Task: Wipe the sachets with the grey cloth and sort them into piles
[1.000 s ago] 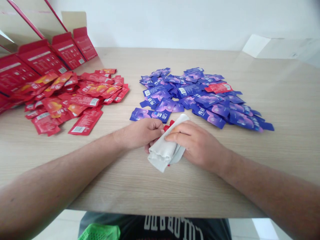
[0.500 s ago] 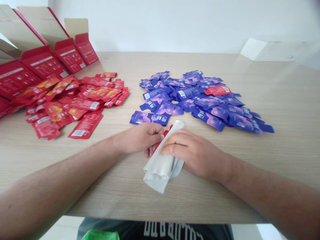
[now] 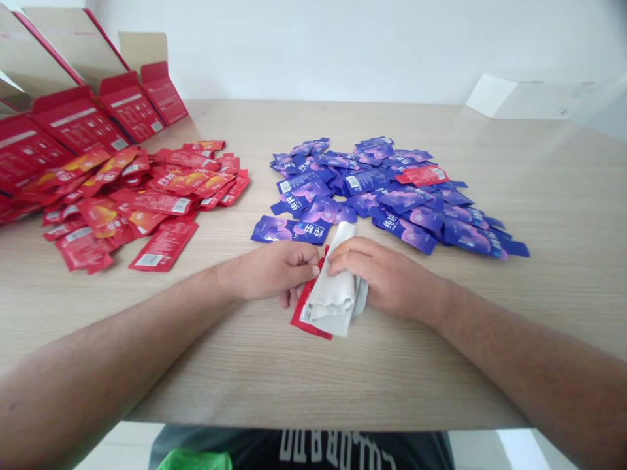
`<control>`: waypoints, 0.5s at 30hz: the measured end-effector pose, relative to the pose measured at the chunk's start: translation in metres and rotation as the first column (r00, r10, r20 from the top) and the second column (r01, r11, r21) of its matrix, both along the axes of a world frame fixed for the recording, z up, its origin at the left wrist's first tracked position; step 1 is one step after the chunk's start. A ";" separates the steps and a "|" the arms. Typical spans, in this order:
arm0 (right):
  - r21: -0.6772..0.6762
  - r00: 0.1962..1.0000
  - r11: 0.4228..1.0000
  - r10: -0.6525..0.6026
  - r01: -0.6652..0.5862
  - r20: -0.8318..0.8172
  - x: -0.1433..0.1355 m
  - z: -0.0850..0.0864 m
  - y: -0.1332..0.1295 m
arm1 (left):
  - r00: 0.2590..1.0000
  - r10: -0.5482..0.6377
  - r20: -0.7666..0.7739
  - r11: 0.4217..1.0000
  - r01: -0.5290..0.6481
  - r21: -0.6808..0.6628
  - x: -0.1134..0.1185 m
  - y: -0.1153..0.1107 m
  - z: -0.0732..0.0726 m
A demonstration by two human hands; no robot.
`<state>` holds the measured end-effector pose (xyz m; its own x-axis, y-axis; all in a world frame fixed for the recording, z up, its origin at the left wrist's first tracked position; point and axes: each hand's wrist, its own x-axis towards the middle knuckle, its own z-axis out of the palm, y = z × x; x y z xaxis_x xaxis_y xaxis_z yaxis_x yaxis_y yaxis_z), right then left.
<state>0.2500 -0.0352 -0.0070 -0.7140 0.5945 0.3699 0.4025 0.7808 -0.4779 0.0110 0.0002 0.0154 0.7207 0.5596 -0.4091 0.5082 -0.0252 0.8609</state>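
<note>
My left hand (image 3: 281, 271) is closed on the edge of a red sachet (image 3: 300, 318) near the middle of the table. Lying over that sachet is a folded white ribbed cloth (image 3: 336, 290), which my right hand (image 3: 377, 274) pinches from the right. The cloth hides much of the sachet, and my right thumb is out of sight under it. Just beyond my hands lies a spread pile of purple sachets (image 3: 313, 212), with one red sachet (image 3: 422, 175) on top of it.
On the left is a heap of red sachets (image 3: 147, 202). Behind it stand several open red cartons (image 3: 81, 124) with raised flaps. A white box (image 3: 514, 96) is at the back right. The table's front edge (image 3: 323, 424) runs close to my body.
My right hand and the white cloth have shifted slightly away from me, so more of the red sachet's lower end shows. My left hand has kept its hold in nearly the same place.
</note>
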 end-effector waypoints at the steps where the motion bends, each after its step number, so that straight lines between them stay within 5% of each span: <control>1: -0.012 1.000 1.000 0.023 -0.023 0.006 0.001 0.000 0.001 | 1.000 -0.008 0.003 1.000 0.008 -0.001 0.000 0.000 0.000; 15: 0.031 0.997 0.997 -0.071 0.072 -0.021 -0.006 0.003 -0.007 | 0.999 0.044 -0.011 0.999 -0.044 0.031 0.001 0.000 -0.001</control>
